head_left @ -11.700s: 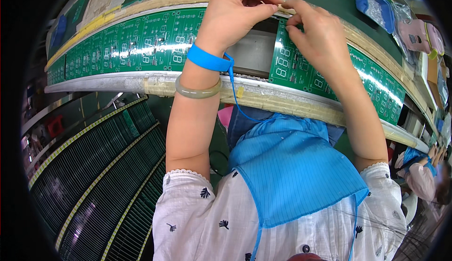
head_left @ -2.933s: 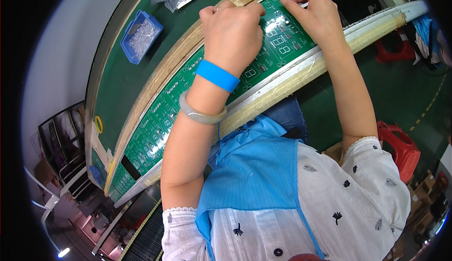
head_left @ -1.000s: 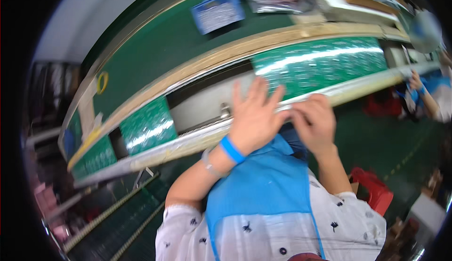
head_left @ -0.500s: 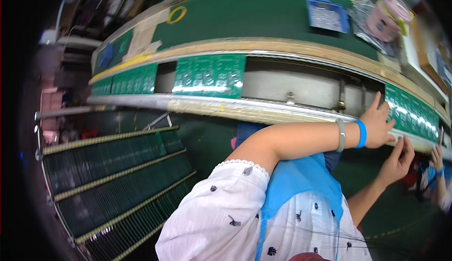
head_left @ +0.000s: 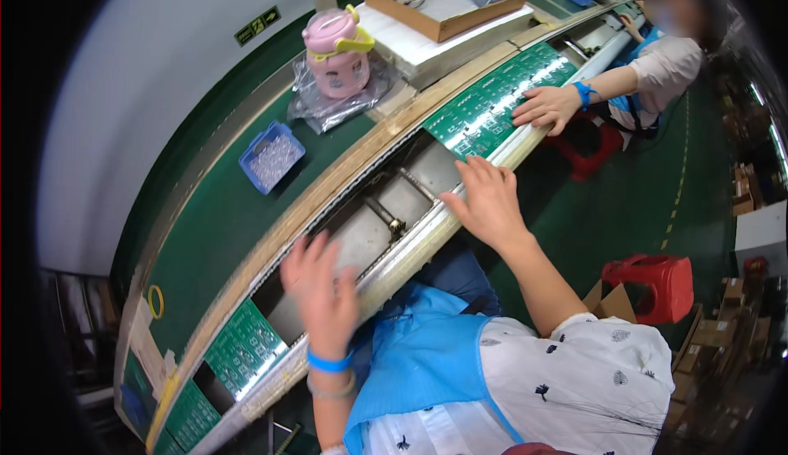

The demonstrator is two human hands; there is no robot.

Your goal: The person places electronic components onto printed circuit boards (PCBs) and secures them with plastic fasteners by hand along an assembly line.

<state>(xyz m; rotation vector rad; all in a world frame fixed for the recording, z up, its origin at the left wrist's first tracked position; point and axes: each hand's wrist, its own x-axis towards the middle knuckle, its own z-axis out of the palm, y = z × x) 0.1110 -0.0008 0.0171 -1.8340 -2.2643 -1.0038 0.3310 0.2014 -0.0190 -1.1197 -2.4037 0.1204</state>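
Observation:
My right hand (head_left: 492,205) rests on the near rail, fingers stretched toward the lower corner of a large green circuit board (head_left: 472,114) lying across the conveyor rails (head_left: 410,237). Whether its fingertips touch the board I cannot tell. My left hand (head_left: 320,287), blurred by motion, hovers over the open stretch of the conveyor with its fingers apart and nothing in them. A blue wrist strap (head_left: 330,363) circles my left wrist. To the left of that hand, another green circuit board (head_left: 245,348) sits on the rails, with one more board (head_left: 190,416) beyond it.
A co-worker's hand (head_left: 548,109) lies on the large board's near edge. Behind the conveyor are a blue tray (head_left: 256,139) of small clear parts, a pink jug (head_left: 338,69) on plastic, and a cardboard tray (head_left: 447,24). A red stool (head_left: 657,287) stands at the right.
My view has swung right, bringing the co-worker into sight. My left hand has left the large board and moved back left over the conveyor; my right hand has reached onto the near rail.

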